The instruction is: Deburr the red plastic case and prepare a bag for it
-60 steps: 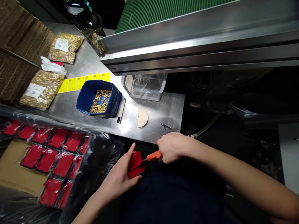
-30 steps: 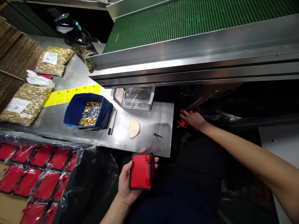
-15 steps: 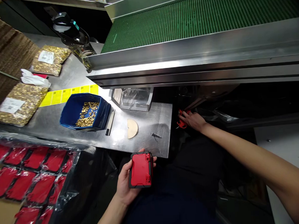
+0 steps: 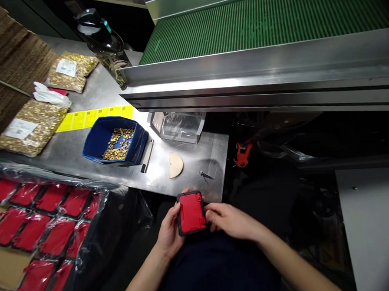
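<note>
blue bin (image 4: pixel 94 142) and pale half-disc (image 4: pixel 176 165) lie beyond red case (image 4: pixel 191 213)

I can't see most of the left hand's (image 4: pixel 169 233) fingers behind the red rectangular case with a black rim (image 4: pixel 192 213). The right hand's (image 4: pixel 231 221) curled fingertips are partly lost at its edge, so I cannot tell whether they grip it. The silver metal rail (image 4: pixel 244 93) hides the far end of the grey-rimmed clear plastic bin (image 4: pixel 200 131) from me. My view cuts off the green ribbed conveyor belt (image 4: pixel 241 34) and some plastic-wrapped red cases (image 4: pixel 55 235). The yellow label strip's (image 4: pixel 93 117) print is too small to read.
</note>
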`<state>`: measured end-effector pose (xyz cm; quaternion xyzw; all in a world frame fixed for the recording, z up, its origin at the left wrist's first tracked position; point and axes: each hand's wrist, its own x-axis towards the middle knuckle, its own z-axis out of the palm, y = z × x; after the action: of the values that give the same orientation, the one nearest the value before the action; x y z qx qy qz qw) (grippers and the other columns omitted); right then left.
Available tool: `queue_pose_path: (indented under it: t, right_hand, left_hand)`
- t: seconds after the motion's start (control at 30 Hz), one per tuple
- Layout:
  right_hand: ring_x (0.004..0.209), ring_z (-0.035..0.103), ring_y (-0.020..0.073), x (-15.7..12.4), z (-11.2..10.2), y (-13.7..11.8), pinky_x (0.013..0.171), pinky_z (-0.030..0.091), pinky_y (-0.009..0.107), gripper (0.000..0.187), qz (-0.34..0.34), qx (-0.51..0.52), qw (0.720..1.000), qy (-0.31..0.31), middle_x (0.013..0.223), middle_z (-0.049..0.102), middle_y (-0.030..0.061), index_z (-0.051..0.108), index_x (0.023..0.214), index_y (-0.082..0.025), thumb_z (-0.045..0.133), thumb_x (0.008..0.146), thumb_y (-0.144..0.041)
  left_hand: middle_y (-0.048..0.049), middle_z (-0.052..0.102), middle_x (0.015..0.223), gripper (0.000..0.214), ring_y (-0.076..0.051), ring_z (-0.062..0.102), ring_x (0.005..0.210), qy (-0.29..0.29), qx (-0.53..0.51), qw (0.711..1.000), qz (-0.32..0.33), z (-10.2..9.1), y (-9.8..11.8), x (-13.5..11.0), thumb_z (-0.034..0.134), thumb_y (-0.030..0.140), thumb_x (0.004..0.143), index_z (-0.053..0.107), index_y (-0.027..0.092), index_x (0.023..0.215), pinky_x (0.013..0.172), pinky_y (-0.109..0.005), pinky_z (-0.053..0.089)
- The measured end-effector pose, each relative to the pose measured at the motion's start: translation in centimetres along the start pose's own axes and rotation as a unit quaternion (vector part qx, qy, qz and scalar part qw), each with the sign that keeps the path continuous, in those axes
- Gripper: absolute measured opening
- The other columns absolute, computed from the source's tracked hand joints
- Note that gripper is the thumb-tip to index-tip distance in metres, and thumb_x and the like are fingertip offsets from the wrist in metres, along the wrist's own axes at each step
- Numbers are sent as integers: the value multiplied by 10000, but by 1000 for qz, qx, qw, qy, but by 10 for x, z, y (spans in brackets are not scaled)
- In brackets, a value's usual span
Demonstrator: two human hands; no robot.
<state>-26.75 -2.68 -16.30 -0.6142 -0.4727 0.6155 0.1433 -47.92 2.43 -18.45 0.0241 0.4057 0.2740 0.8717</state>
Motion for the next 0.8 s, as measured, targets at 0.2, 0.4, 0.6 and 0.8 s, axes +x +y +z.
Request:
queue_pose_path:
  t: [0.2,0.4,0.6,0.8]
  right_hand:
    - [721,725,177,11,48,1,654,549,282,648,10,286,958,16,916,738,63,585,1213,-164,446,955,-743]
    - [757,684,142,-5,46,-18,695,520,265,643,-20,415,909,23,988,725,47,522,1363,-199,730,880,-568]
    - [853,674,154,-11,57,-39,757,529,283,590,-62,483,870,73,1093,714,60,501,1377,-206,743,891,-437]
    - [756,692,186,-7,66,-35,746,589,350,519,-49,402,899,166,1010,723,48,477,1421,-250,582,990,-520]
  left_hand:
    - [-100,708,1317,600,-252,713,1099,7,37,999,24,4,9,-2,616,284,978,428,250,1547,940,-342,564]
    - [-156,765,1104,500,-307,729,951,11,10,1000,7,19,13,-7,591,389,988,584,91,1390,856,-404,576]
    - [-64,735,1028,528,-186,646,679,7,10,997,72,27,3,-19,611,376,994,463,261,1488,763,-380,565]
    - [-70,677,1288,626,-249,674,1002,18,51,986,157,30,-6,-26,712,345,936,426,330,1492,922,-388,541]
